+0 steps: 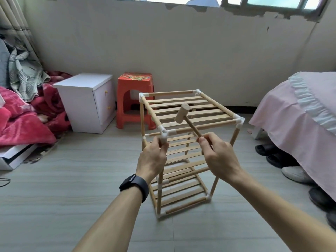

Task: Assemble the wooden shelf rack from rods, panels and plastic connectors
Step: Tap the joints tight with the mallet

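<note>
The left hand [152, 157] curls its fingers round a post of the tall wooden slatted shelf rack [171, 93] on the grey floor [72, 179], just under the white plastic corner connector [164, 134] at the top's 7 o'clock. The right hand [220, 157] pinches the small wooden hammer [182, 113] by its handle. Next, I think, a soft tap seats that connector.

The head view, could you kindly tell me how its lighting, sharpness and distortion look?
Head view: soft daylight from the window, its panes very bright; only faint shadows on the floor; wide-angle distortion tilts the window frame at the top right; the rack and mallet look fairly sharp.
</note>
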### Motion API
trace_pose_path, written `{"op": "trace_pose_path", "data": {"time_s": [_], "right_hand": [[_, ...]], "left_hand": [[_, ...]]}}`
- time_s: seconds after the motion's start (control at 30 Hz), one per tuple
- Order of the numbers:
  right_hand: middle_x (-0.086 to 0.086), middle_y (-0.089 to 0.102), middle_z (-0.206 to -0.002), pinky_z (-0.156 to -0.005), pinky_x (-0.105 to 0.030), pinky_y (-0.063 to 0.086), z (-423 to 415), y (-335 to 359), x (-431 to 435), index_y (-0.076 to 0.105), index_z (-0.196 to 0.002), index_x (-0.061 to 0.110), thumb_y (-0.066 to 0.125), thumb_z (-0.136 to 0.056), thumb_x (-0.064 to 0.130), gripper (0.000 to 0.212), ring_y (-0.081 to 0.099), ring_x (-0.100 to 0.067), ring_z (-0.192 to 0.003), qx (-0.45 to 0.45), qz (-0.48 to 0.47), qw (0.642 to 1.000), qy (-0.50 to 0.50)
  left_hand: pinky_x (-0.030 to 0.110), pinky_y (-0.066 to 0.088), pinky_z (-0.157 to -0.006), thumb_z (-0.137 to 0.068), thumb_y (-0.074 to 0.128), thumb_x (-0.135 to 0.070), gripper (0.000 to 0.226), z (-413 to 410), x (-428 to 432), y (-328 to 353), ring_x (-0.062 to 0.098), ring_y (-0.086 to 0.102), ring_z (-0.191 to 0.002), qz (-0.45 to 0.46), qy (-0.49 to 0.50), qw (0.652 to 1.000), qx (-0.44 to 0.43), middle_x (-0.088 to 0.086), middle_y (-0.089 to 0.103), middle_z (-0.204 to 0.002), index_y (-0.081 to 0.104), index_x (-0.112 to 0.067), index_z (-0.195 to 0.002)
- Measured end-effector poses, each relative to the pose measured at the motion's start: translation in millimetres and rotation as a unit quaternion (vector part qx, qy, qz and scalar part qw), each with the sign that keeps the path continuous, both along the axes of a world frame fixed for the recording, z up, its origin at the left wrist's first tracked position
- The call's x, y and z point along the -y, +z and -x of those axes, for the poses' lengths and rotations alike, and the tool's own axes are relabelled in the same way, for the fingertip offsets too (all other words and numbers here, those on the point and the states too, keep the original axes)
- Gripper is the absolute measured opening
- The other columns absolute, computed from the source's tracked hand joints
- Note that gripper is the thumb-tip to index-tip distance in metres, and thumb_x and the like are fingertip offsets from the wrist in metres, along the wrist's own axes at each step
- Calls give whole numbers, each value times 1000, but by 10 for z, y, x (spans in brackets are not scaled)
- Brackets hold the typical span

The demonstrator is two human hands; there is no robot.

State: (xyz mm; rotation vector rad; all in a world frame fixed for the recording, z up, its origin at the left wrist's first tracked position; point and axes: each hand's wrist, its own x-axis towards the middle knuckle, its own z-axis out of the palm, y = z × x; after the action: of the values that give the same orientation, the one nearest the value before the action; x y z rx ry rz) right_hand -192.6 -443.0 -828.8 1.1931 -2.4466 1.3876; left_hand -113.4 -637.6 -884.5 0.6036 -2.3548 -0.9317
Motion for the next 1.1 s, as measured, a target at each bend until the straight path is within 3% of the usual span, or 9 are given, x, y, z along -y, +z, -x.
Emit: {"op": "trace_pose_path", "data": {"time_s": [0.1,0.23,0.3,0.43,0.5,0.6,0.8,0.97,1.1], "right_hand": [[-5,58,-75,-56,-28,45,194,-110,-56,58,-96,14,41,-109,27,25,53,-10,-60,125,83,987,-51],[-7,56,-85,-66,-39,44,625,-172,-135,55,-97,16,36,-108,34,28,51,-19,-72,233,176,943,-161],[-6,55,-88,-70,-40,47,848,-211,-165,53,-103,16,33,-108,40,32,53,-20,-76,252,194,923,-215],[-9,60,-93,-76,-45,55,1292,-283,-234,52,-114,11,28,-109,45,42,61,-23,-82,263,196,897,-298],[-11,61,-99,-79,-46,60,1480,-331,-266,48,-120,11,27,-110,43,40,66,-24,-86,295,216,880,-303],[-9,57,-107,-74,-43,63,1678,-419,-283,41,-127,17,27,-111,42,33,73,-27,-90,376,256,852,-259],[-14,58,-116,-86,-54,60,1808,-476,-139,40,-132,18,28,-110,43,35,74,-39,-92,477,312,803,-173],[-5,48,-86,-56,-30,46,1621,-236,202,49,-108,17,26,-110,44,36,48,-14,-62,445,290,828,-180],[-5,52,-94,-65,-40,48,1305,-36,515,43,-118,20,19,-109,46,37,51,-18,-75,323,214,912,-134]], "left_hand": [[34,52,-61,-101,55,-41,34,18,-74,129,15,58,-84,5,43,995,-88,6,53,-112,39,-17,-119],[38,49,-85,-88,72,-30,50,122,-167,389,27,50,-110,218,43,959,-177,14,46,-130,47,-9,-126],[45,48,-96,-88,70,-38,48,225,-183,510,28,49,-120,314,-4,942,-113,10,51,-132,52,-15,-126],[53,27,-118,-95,42,-66,49,491,-143,706,34,28,-146,400,-26,896,189,8,48,-148,53,-32,-128],[53,33,-113,-96,34,-71,53,583,-87,751,38,40,-135,391,-28,881,266,8,54,-141,60,-31,-118],[50,41,-100,-93,31,-74,52,599,16,707,23,54,-103,375,-50,895,234,2,62,-118,58,-31,-81],[53,36,-100,-82,29,-79,59,469,287,521,28,59,-113,334,-77,929,143,10,65,-123,56,-28,-70],[51,47,-88,-84,43,-71,58,141,598,459,36,59,-107,288,-55,951,97,12,63,-130,66,-18,-77],[39,49,-71,-84,39,-75,45,-207,992,382,20,57,-88,213,-6,969,125,0,61,-114,51,-32,-86]]}}
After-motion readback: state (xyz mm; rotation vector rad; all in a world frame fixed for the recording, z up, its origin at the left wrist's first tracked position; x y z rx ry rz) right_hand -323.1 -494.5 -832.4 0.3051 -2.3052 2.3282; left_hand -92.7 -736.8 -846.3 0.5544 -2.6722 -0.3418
